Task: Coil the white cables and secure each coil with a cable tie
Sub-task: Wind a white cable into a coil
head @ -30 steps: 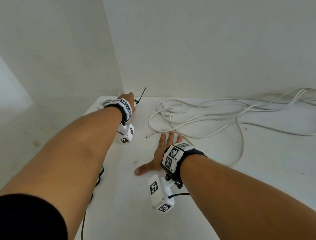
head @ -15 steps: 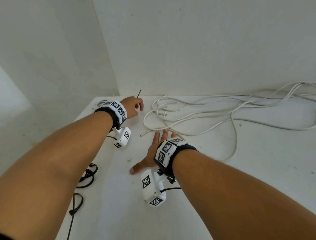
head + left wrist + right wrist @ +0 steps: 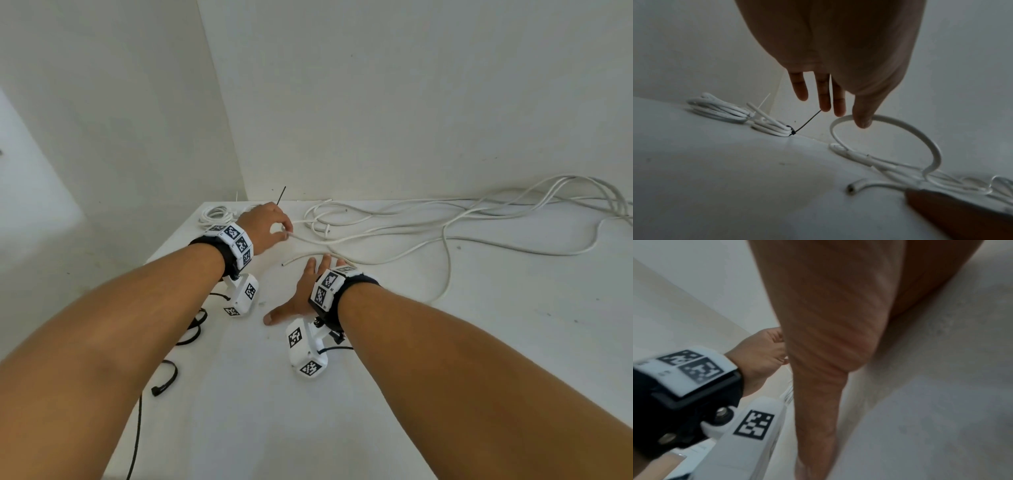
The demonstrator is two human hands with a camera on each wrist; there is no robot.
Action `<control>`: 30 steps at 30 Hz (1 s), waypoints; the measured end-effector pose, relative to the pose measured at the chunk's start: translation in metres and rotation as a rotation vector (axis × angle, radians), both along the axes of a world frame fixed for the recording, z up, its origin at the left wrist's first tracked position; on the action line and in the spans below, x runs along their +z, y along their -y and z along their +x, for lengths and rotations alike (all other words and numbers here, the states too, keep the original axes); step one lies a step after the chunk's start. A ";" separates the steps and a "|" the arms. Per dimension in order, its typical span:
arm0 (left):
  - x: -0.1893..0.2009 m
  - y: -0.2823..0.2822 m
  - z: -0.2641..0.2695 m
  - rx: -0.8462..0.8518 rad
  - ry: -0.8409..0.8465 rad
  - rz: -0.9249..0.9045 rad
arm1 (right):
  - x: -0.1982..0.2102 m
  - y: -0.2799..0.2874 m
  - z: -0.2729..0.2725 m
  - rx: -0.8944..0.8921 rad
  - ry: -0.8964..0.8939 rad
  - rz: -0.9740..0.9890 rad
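Note:
Loose white cables (image 3: 428,236) sprawl across the back of the white table (image 3: 376,411). My left hand (image 3: 286,233) pinches one strand near its end between thumb and fingers, and in the left wrist view that cable (image 3: 900,128) arches up off the table under my thumb. My right hand (image 3: 306,291) lies flat on the table with fingers spread, just short of another free cable end (image 3: 291,262). Two tied coils (image 3: 219,214) (image 3: 719,108) sit in the back left corner. A black cable tie (image 3: 792,132) binds the nearer coil, its tail (image 3: 281,195) sticking up.
Walls close off the table at the back and left. Black looped ties or cords (image 3: 168,380) lie at the table's left edge under my left forearm. The right wrist view shows mostly my right palm (image 3: 828,353) and my left wrist band (image 3: 690,368).
My left hand has left the tied coil in the corner, moved right to the loose cables and taken hold of a strand. The right hand has stayed flat on the table.

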State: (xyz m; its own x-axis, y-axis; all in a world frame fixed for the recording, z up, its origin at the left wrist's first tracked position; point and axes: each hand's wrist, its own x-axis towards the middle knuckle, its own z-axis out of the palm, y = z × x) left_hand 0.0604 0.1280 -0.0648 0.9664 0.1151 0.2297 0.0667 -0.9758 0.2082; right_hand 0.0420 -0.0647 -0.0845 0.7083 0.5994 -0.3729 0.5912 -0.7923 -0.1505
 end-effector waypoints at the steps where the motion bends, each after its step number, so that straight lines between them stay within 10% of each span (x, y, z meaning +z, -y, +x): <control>1: 0.004 0.004 -0.004 0.004 0.033 -0.018 | 0.004 0.004 -0.003 0.022 0.001 0.016; 9: 0.040 0.052 -0.031 -0.039 0.234 -0.310 | 0.002 0.044 -0.002 -0.020 -0.045 0.527; 15: 0.049 0.098 -0.041 -0.118 0.301 -0.463 | 0.025 0.087 0.008 -0.068 0.420 1.240; 20: 0.050 0.139 -0.049 -0.116 0.332 -0.674 | 0.049 0.110 0.019 -0.024 0.393 1.060; 30: 0.056 0.198 -0.077 -0.243 0.113 -1.201 | 0.086 0.163 0.027 -0.025 0.320 1.357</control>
State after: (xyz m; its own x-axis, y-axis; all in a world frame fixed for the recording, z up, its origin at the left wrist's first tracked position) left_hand -0.0162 -0.0697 -0.0084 0.9738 0.1307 0.1859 -0.1666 -0.1459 0.9752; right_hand 0.0687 -0.2279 0.0012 0.6673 0.3438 0.6607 0.7334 -0.1490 -0.6632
